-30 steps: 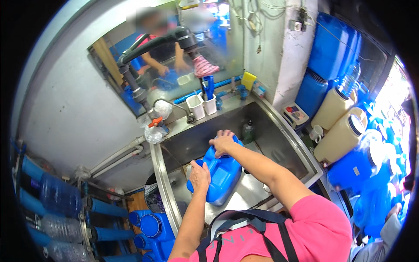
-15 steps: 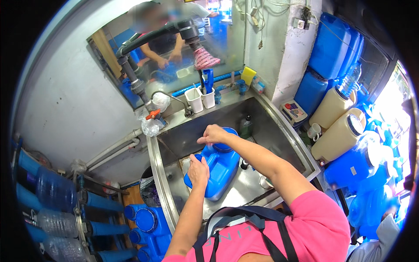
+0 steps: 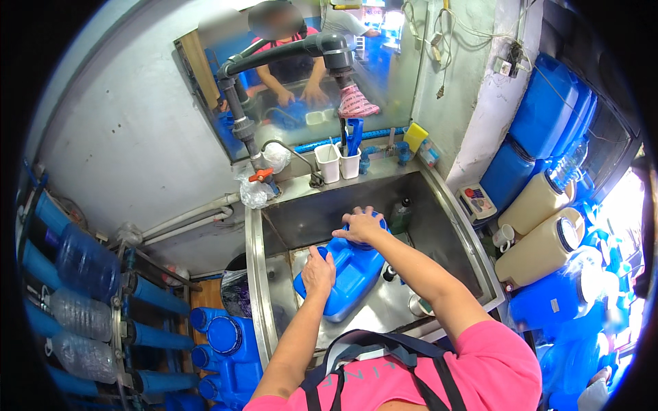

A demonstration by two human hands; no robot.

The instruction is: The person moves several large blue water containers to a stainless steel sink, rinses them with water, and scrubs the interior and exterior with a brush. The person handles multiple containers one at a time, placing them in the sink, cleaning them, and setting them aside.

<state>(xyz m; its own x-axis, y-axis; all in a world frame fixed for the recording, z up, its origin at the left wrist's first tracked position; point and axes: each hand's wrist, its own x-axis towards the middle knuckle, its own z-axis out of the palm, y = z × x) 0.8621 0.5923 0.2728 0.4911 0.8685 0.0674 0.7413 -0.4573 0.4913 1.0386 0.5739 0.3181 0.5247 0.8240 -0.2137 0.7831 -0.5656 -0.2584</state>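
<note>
A blue plastic jug (image 3: 353,284) with a moulded handle stands in the steel sink (image 3: 301,200). My left hand (image 3: 319,274) is closed at the jug's left corner, its fingers around a small blue cap (image 3: 322,252) that shows between thumb and fingers. Over the wide blue screw lid (image 3: 386,225) on the jug's far end lies my right hand (image 3: 363,227), fingers spread around the rim and thumb at the left side. The palm hides most of this lid.
A dark bottle (image 3: 401,214) stands in the sink's far corner. White holders (image 3: 328,164) with brushes sit on the back ledge, under a pipe with a pink-wrapped outlet (image 3: 358,103). Blue jugs (image 3: 229,353) crowd the lower left; beige containers (image 3: 538,257) stand at right.
My right hand has gone from a closed, bent pose at the lid's left edge to fingers spread over the lid. My left hand stays on the jug. The view has shifted.
</note>
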